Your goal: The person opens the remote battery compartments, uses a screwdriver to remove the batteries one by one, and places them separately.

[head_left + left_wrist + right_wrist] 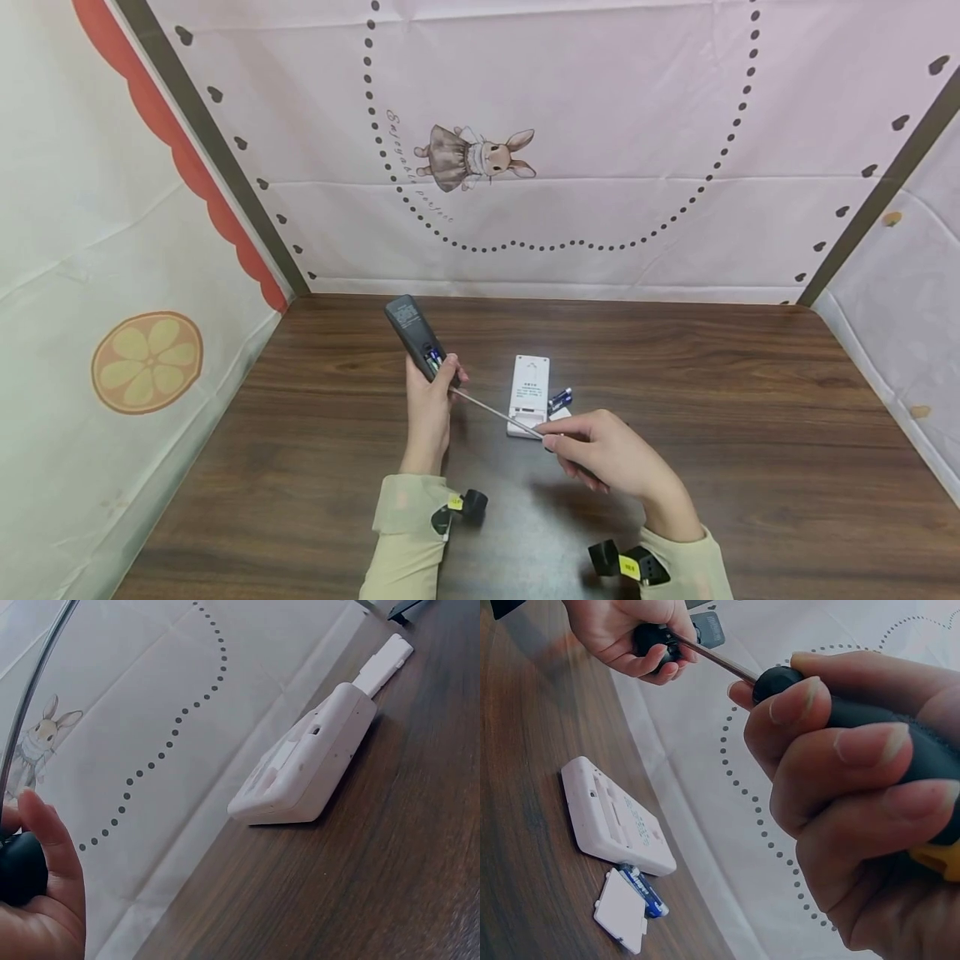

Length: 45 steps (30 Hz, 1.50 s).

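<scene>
My left hand grips a dark remote control, its back turned up and its battery bay uncovered, with batteries inside. In my right hand is a screwdriver; the right wrist view shows fingers curled round its black and yellow handle. The metal shaft reaches to the remote's lower end, where the left hand partly hides the tip. Between the hands, a white remote-like device lies back up on the table, its battery bay uncovered.
Beside the white device lie blue batteries and a white battery cover. The wooden table ends at a printed cloth wall behind, with cloth walls at left and right too.
</scene>
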Tool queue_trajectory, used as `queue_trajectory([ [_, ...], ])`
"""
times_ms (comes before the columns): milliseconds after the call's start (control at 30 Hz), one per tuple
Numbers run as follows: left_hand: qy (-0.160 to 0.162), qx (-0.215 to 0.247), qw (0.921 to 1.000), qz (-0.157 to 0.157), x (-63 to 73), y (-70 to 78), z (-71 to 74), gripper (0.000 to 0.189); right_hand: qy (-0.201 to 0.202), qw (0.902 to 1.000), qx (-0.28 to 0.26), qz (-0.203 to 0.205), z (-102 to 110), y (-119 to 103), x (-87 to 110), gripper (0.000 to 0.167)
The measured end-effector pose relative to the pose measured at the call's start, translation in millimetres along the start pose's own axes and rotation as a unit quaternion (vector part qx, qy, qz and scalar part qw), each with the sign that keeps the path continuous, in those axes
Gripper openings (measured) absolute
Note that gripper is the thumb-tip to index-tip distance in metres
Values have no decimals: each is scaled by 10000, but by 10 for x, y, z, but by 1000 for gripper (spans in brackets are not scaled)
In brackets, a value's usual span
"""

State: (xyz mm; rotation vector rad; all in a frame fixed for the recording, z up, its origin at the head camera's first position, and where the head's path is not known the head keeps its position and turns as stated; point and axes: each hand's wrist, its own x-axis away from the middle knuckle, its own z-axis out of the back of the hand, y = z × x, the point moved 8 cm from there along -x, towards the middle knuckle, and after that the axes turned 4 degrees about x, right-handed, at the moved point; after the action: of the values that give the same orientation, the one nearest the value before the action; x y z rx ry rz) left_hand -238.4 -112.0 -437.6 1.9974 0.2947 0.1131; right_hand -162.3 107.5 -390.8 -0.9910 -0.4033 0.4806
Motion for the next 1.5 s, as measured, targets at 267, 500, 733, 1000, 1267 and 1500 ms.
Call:
queue_trajectory([
  [267,-95,512,9985,139,10,-8,-2,45,-18,10000,23,69,2,-23,3,23],
  [500,-169,796,9965,192,6,-16,-28,37,-52,10000,19,-17,-6,-19,1,23],
  [733,-201,957,9944,394,14,-43,-28,37,-91,9999,104,-86,-20,-3,-3,24],
  [1000,205,1150,9892,885,-1,-153,47,34,-65,9993,359,-90,-20,-15,-3,25],
  [1267,311,984,9875,1190,3,-229,76,34,443,9984,323,-112,56,-5,4,24],
  [1500,-101,492,9841,1702,47,-291,13,44,784,9940,713,-256,116,-17,10,24],
])
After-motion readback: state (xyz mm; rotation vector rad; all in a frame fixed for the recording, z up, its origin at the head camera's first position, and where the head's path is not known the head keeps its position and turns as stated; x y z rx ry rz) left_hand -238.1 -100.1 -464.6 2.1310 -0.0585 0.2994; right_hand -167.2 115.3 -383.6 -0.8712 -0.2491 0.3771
